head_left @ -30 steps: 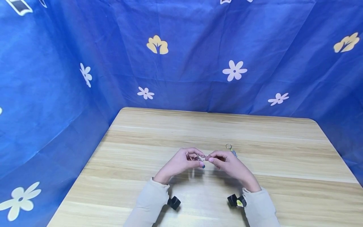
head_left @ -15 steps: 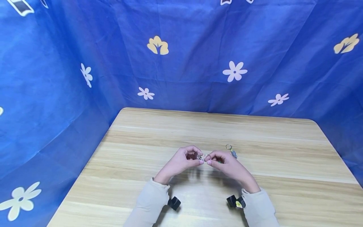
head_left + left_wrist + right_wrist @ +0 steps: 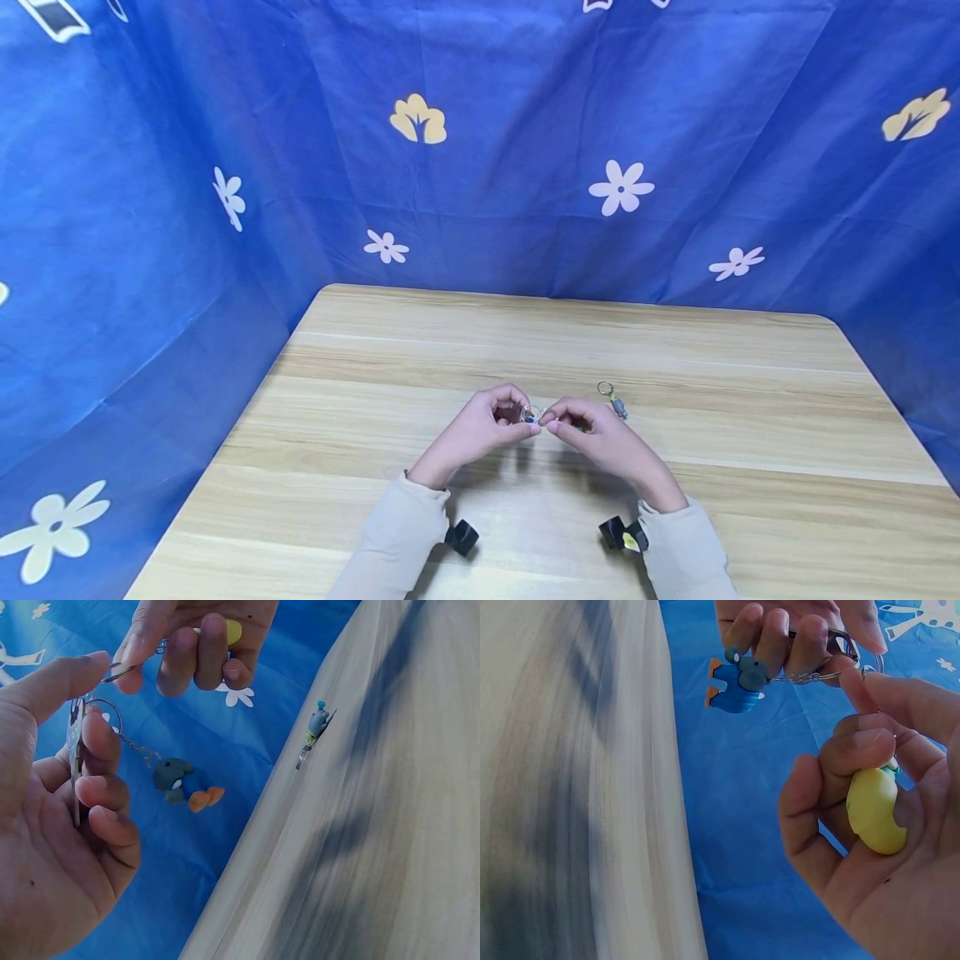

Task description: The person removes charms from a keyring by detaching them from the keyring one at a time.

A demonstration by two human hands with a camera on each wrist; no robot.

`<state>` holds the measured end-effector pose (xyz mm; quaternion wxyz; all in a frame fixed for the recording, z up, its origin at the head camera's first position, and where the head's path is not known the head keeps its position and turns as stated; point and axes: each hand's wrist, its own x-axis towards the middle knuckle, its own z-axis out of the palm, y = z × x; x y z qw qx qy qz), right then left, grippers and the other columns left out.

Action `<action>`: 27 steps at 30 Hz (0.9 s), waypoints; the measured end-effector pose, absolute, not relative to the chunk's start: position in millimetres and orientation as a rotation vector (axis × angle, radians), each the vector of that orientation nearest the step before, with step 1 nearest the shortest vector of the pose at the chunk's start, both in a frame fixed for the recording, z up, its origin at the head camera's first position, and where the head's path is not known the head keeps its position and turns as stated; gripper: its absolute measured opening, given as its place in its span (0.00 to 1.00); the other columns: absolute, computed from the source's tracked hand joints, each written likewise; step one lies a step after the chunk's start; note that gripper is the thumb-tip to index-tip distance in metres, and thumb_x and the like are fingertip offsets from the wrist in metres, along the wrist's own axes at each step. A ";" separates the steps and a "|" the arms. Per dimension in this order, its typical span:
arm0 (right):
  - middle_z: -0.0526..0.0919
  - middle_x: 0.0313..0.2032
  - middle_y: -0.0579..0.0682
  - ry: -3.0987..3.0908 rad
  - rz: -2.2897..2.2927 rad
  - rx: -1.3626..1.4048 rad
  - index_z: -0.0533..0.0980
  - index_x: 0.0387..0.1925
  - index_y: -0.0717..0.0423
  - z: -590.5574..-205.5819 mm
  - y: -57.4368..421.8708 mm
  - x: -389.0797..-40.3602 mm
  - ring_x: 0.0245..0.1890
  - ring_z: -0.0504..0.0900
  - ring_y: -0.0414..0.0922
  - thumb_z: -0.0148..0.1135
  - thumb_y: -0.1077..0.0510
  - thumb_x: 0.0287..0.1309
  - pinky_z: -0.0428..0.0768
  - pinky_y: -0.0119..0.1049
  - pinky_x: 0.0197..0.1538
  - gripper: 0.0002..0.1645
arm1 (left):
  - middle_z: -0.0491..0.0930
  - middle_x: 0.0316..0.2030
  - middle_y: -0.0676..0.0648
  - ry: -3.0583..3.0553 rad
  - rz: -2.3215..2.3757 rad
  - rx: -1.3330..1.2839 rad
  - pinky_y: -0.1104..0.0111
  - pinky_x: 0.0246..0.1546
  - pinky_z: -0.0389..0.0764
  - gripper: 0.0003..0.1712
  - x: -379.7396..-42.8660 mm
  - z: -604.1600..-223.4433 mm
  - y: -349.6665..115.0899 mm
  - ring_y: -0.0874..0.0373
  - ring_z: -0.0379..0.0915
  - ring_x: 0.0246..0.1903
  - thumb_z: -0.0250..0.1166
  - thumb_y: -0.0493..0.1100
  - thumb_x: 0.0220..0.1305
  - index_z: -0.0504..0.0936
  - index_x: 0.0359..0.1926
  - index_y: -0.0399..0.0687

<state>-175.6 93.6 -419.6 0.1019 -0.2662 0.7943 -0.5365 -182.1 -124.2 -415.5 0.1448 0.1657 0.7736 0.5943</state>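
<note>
A blue cloth [image 3: 510, 192], printed with white flowers and yellow leafy shapes, hangs along the far and left sides of a pale wood-grain table [image 3: 480, 333]. Two light sleeves [image 3: 393, 533] reach in from the near edge, and a person's left hand [image 3: 476, 433] and right hand [image 3: 615, 437] meet above the table's near half, fingertips almost touching. Each wrist carries a small black device, one at left [image 3: 461, 537] and one at right [image 3: 621, 533].

Both hands pinch at metal rings [image 3: 110, 711] between thumb and forefinger; which fingers bear on which ring cannot be told. The left hand's other fingers curl beside a flat metal piece [image 3: 75, 742]. From the left hand's side, a blue-and-grey figure [image 3: 184, 784] with orange feet dangles on a short chain, clear of the fingers. A yellow charm [image 3: 875, 810] with a green top sits against the right palm, the middle finger bent just above it.

On the table, just beyond the right hand and apart from it, lies a small grey-blue keychain [image 3: 618, 407], its own ring [image 3: 605, 388] pointing toward the far left.
</note>
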 end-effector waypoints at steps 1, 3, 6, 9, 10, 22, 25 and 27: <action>0.81 0.36 0.59 2.351 -1.579 -0.793 0.81 0.40 0.54 -419.5 93.4 -175.6 0.31 0.72 0.36 0.58 0.57 0.65 0.74 0.29 0.34 0.07 | 0.75 0.28 0.54 2.227 1.714 0.479 0.75 0.28 0.72 0.13 -182.2 -415.9 -124.4 0.63 0.69 0.28 0.71 0.40 0.54 0.77 0.38 0.41; 0.82 0.37 0.59 2.361 -1.568 -0.808 0.81 0.40 0.54 -419.0 93.1 -175.4 0.31 0.72 0.36 0.58 0.57 0.65 0.74 0.29 0.34 0.08 | 0.75 0.28 0.54 2.226 1.714 0.477 0.75 0.28 0.72 0.13 -182.0 -416.5 -124.7 0.62 0.69 0.28 0.71 0.40 0.54 0.77 0.37 0.41; 0.82 0.37 0.59 2.368 -1.560 -0.824 0.81 0.40 0.54 -417.5 93.0 -174.7 0.31 0.72 0.36 0.58 0.57 0.65 0.74 0.30 0.34 0.08 | 0.75 0.27 0.53 2.240 1.701 0.474 0.75 0.28 0.72 0.14 -181.6 -416.7 -124.7 0.62 0.69 0.27 0.72 0.41 0.54 0.77 0.36 0.41; 0.83 0.38 0.58 2.374 -1.552 -0.831 0.81 0.40 0.53 -416.5 92.9 -174.1 0.32 0.73 0.37 0.58 0.57 0.65 0.75 0.30 0.35 0.08 | 0.75 0.27 0.53 2.258 1.685 0.473 0.75 0.27 0.72 0.14 -181.0 -416.5 -124.1 0.62 0.70 0.27 0.72 0.42 0.53 0.76 0.35 0.40; 0.83 0.37 0.56 2.381 -1.547 -0.834 0.81 0.40 0.53 -416.1 92.9 -174.0 0.32 0.73 0.36 0.58 0.57 0.65 0.75 0.30 0.35 0.08 | 0.76 0.27 0.53 2.260 1.681 0.473 0.75 0.27 0.72 0.14 -180.9 -416.3 -123.9 0.62 0.70 0.27 0.72 0.42 0.53 0.76 0.34 0.40; 0.84 0.37 0.47 2.385 -1.513 -0.838 0.81 0.40 0.48 -414.0 93.0 -173.5 0.32 0.74 0.36 0.58 0.56 0.65 0.76 0.31 0.36 0.07 | 0.75 0.23 0.54 2.273 1.640 0.484 0.74 0.25 0.70 0.17 -181.4 -415.9 -123.8 0.63 0.67 0.24 0.74 0.44 0.52 0.74 0.30 0.41; 0.84 0.37 0.52 2.380 -1.511 -0.820 0.81 0.39 0.48 -413.2 94.0 -173.8 0.31 0.73 0.37 0.58 0.56 0.65 0.75 0.30 0.36 0.07 | 0.76 0.24 0.55 2.262 1.612 0.508 0.74 0.26 0.70 0.16 -181.2 -415.3 -123.9 0.63 0.67 0.24 0.73 0.45 0.52 0.74 0.31 0.42; 0.83 0.36 0.51 2.379 -1.510 -0.802 0.81 0.39 0.49 -413.3 94.8 -174.1 0.31 0.72 0.37 0.57 0.55 0.66 0.75 0.30 0.35 0.07 | 0.76 0.24 0.55 2.256 1.592 0.532 0.74 0.27 0.70 0.16 -181.3 -415.1 -124.0 0.63 0.67 0.25 0.73 0.44 0.53 0.74 0.31 0.42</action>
